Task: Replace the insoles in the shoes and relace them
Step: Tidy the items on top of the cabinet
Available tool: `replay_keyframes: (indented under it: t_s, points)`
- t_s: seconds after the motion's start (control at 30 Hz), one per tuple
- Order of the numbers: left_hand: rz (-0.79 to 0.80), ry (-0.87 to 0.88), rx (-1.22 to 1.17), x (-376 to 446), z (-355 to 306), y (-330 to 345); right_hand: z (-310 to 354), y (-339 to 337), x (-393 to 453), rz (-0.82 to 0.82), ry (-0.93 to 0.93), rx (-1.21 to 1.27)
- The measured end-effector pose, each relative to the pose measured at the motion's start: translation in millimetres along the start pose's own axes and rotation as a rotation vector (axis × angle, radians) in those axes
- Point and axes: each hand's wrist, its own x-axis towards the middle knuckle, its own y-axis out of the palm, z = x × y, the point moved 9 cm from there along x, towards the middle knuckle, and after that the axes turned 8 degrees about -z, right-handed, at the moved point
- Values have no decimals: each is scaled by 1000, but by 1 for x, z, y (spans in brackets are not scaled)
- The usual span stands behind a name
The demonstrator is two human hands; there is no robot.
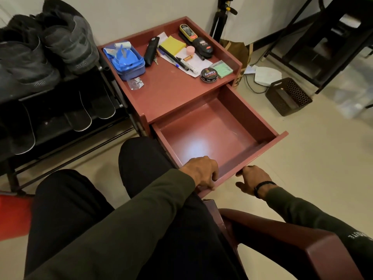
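Left grip curled over drawer front edge | right grip fingertips touching same edge | shoes on rack, well apart.

The wooden side table and its pulled-out drawer are plain reddish-brown, and on top sit a blue plastic tub, a yellow flat pad, a pale green packet and a black round polish tin with red lettering. The bulky high-top shoes on the black metal rack are dark grey and black. Both long sleeves are olive green, the trousers black, and the perforated plastic basket on the cream floor dark brown.
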Motion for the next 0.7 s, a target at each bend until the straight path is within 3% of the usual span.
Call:
replay_keyframes:
  t_s: [0.1,0.23,0.37,0.47,0.53,0.7]
  points:
    - [7,-5,-3,-1,-4,1,2,3,-3,39,-20,-23]
    - [4,8,20,6,-6,-8,19,-5,-10,301,-134,-139]
    - [-165,30,-54,19,5,-50,38,-52,-23,493,-266,-171]
    - [-329,28,-114,28,31,-100,56,-102,-7,574,-322,-15]
    - [-446,6,-134,33,53,-137,69,-138,27,460,-359,60]
    - [-656,-90,-171,59,119,-211,95,-240,143,-67,-322,211]
